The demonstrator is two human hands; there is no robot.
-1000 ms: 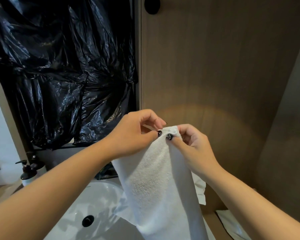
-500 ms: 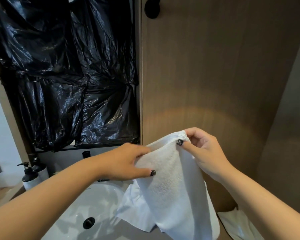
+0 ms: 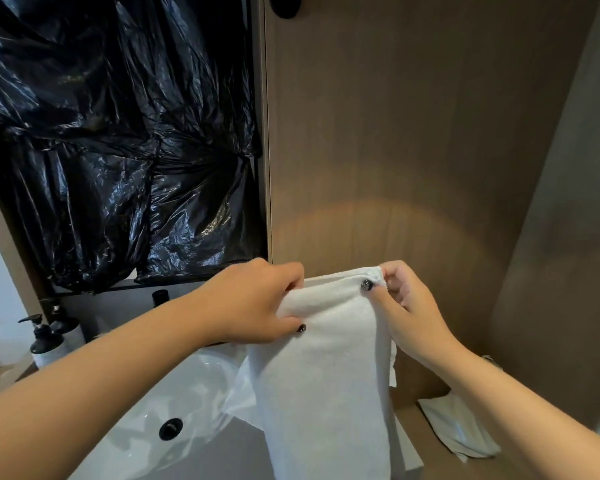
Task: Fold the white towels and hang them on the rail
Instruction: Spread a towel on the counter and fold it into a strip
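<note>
holding the white towel [image 3: 326, 368] up by its top edge, the two hands work side by side over the near counter [image 3: 426, 445]. the towel hangs in a long narrow drop, its lower part running out of the bottom of the view between the white basin [image 3: 146, 407] on the left and a second white towel [image 3: 461, 431] lying on the counter to the right. the left hand [image 3: 253, 303] has its grip curled over the left end of the top fold, thumb pressed on the front face; the right hand [image 3: 406, 299] pinches the right corner between thumb and fingertips. to do this step well, i would keep both grips level and the top edge taut, so the layers line up and the side edges fall straight before the next fold. further back on the left stand dark pump bottles [image 3: 45, 337], and behind them crumpled black plastic [image 3: 118, 150]. far right is the wood panel wall [image 3: 413, 133]. the rail is not clearly in view.
</note>
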